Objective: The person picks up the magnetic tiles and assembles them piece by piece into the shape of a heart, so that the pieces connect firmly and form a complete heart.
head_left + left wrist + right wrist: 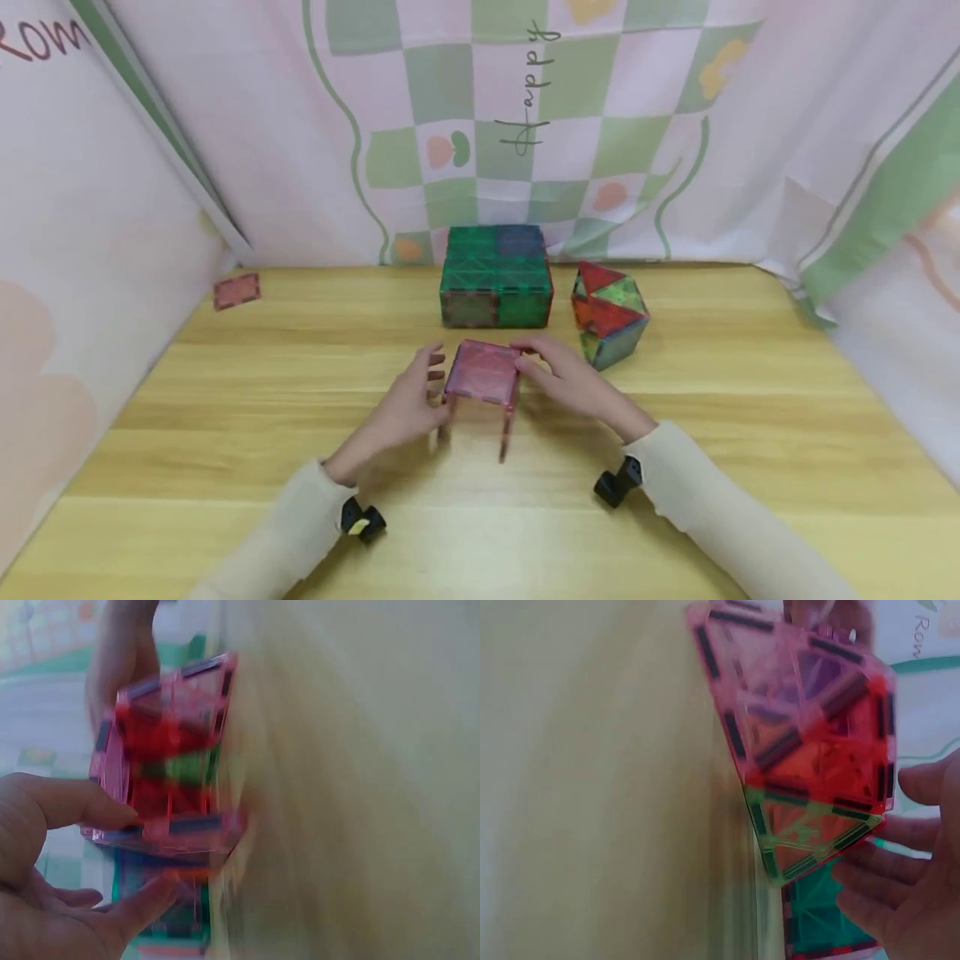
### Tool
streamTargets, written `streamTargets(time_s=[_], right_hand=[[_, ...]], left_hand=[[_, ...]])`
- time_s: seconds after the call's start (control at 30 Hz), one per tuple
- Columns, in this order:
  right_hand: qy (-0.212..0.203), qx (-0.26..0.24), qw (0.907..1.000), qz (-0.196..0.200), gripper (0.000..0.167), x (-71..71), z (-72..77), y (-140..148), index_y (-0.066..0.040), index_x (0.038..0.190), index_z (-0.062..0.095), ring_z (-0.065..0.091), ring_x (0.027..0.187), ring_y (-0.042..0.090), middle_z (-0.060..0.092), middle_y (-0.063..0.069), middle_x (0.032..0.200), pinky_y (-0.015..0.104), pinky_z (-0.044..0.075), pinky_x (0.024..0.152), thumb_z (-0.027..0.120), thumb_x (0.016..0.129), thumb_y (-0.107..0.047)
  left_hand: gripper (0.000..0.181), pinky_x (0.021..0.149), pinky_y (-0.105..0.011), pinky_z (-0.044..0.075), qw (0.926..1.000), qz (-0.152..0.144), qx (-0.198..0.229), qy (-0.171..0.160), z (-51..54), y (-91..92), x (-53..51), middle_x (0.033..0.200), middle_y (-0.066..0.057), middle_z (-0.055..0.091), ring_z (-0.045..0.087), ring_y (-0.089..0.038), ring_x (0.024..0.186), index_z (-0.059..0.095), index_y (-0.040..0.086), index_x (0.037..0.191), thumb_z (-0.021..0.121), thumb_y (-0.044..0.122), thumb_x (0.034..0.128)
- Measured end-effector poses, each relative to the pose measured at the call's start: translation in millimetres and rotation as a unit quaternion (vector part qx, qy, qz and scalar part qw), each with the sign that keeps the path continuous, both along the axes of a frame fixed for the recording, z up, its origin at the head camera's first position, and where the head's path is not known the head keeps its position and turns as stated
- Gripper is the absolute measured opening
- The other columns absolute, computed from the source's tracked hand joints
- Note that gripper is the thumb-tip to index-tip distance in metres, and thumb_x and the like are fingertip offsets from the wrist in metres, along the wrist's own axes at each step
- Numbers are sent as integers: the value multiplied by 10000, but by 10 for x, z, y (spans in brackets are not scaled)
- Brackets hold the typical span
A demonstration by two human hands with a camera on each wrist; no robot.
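A frame of translucent pink magnetic tiles (483, 372), with a flat top and two side panels, is at mid-table. My left hand (397, 410) is at its left side; the left wrist view shows the thumb (90, 805) on one face of a pink panel and fingers (142, 911) on the other. At the top's right edge, my right hand (566, 382) holds the frame with index finger and thumb. In the right wrist view the right hand (926, 881) is beside pink tiles (761, 656); red and green triangles overlap them, and I cannot tell whether they join.
Behind the frame stands a green and blue magnetic-tile box (472, 271). To its right is a many-sided block of red, green and blue tiles (617, 315). One loose pink tile (237, 292) lies at the back left. Printed curtains (510, 108) border the wooden table (480, 533).
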State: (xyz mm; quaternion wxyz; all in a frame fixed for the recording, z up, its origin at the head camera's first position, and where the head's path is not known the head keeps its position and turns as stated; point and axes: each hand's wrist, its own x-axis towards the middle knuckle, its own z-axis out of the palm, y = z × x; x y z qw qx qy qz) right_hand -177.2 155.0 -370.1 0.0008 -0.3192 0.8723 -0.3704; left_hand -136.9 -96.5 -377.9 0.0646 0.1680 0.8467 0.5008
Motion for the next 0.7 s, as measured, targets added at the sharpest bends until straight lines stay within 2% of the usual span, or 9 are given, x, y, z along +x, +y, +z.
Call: streamTargets(time_s=[0.07,0.2,0.33,0.43,0.57,0.7], right_hand=[[227,-12,9996,-142,278,95,2,28,25,1202,594,575,1108,318,628,160,1158,481,463,934,535,965,-107],[538,0,9982,-248,203,307,-5,72,-4,1112,639,607,995,261,648,108,1051,442,499,865,585,932,-79],[387,37,9990,-220,222,435,-13,53,-23,1101,625,612,951,256,643,94,1043,439,515,823,642,902,-120],[157,5,9997,-178,419,412,-25,24,-1,1210,559,608,1003,302,615,150,1142,459,516,845,709,855,-167],[-36,-24,10000,63,725,284,-42,0,16,1377,413,540,1162,373,500,213,1341,502,490,917,779,792,-206],[-150,199,9994,239,874,188,-41,-3,-26,1450,329,456,1277,362,412,183,1448,509,452,974,806,760,-270]], left_hand=[[704,951,-436,494,9999,24,104,-26,0,-60,-70,1325,-286,477,549,-410,1161,290,-84,1416,608,-84,788],[422,873,-373,541,9997,-72,-18,241,-7,-139,-199,1121,-235,614,623,-347,1028,525,-96,1234,587,-85,817],[282,804,-338,561,9986,-162,-135,480,-10,-204,-323,1013,-204,660,636,-308,951,631,-75,1098,552,-105,829],[292,780,-337,564,9976,-243,-234,612,-18,-221,-412,995,-205,663,642,-313,938,647,-70,1086,529,-127,825],[304,785,-342,564,9947,-456,-419,816,-29,-208,-511,1019,-214,672,654,-330,956,655,-63,1091,521,-129,826],[307,800,-332,561,9933,-584,-474,872,-41,-164,-590,1041,-199,681,660,-319,967,668,-39,1092,526,-125,834]])
